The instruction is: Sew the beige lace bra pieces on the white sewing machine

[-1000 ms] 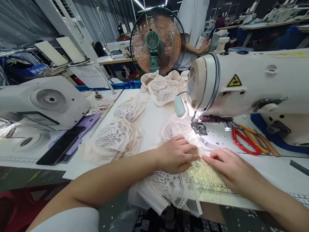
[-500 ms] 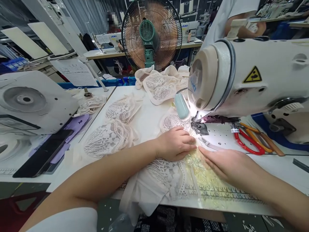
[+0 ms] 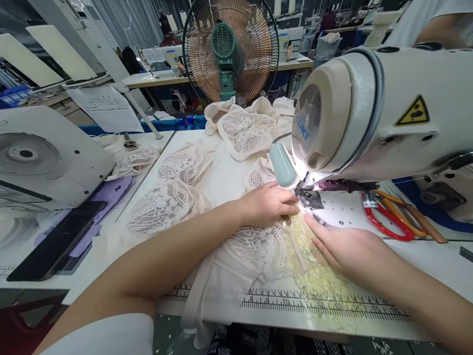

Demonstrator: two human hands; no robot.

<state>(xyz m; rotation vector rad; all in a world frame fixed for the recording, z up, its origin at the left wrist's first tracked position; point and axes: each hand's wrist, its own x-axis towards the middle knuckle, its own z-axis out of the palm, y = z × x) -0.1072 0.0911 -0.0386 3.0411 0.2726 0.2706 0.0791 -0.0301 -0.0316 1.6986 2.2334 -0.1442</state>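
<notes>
My left hand (image 3: 269,204) lies curled, fingers together, on a cream lace piece (image 3: 254,256) just left of the presser foot (image 3: 309,198) of a white sewing machine (image 3: 388,108). My right hand (image 3: 342,245) rests flat with fingers stretched out on the same lace, its fingertips near the foot. The lace runs under both hands and hangs over the table's front edge by a printed ruler (image 3: 314,304).
Stacks of lace cups (image 3: 166,204) lie to the left, and a heap of lace (image 3: 244,125) behind. Red-handled scissors (image 3: 388,222) sit right of the needle. A phone (image 3: 55,241), a second machine (image 3: 44,158) and a fan (image 3: 229,52) stand further off. A person stands at top right.
Both hands have slid forward with the lace toward the presser foot. The view has moved closer to the machine head and tipped down.
</notes>
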